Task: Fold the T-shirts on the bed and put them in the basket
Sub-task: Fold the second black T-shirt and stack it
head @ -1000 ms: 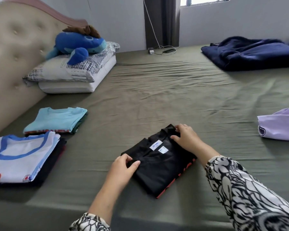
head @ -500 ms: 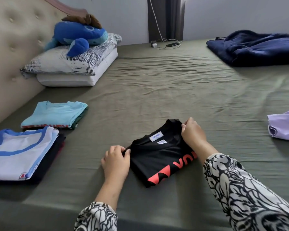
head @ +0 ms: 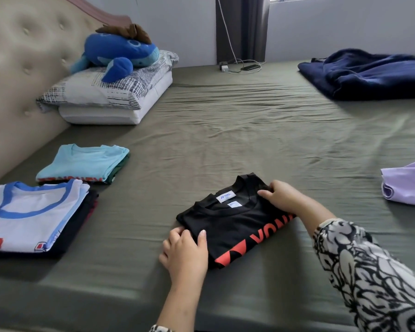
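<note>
A folded black T-shirt [head: 235, 221] with red lettering lies on the green bed sheet [head: 237, 140] near the front edge. My left hand [head: 185, 252] grips its near left corner, thumb on top. My right hand [head: 285, 197] pinches its far right edge by the collar. A folded white T-shirt with blue trim [head: 31, 216] tops a dark pile at the left. Behind that pile lies a folded light blue T-shirt [head: 82, 164]. A lilac garment [head: 405, 183] lies at the right edge. No basket is in view.
Two pillows [head: 110, 97] with a blue plush toy [head: 118, 53] lean by the padded headboard [head: 17, 75] at the left. A navy blanket [head: 369, 73] lies at the back right. A charger and cable [head: 240, 67] sit at the bed's far edge.
The black T-shirt has been turned over, so its red lettering faces up. Both hands have shifted their hold to the shirt's sides.
</note>
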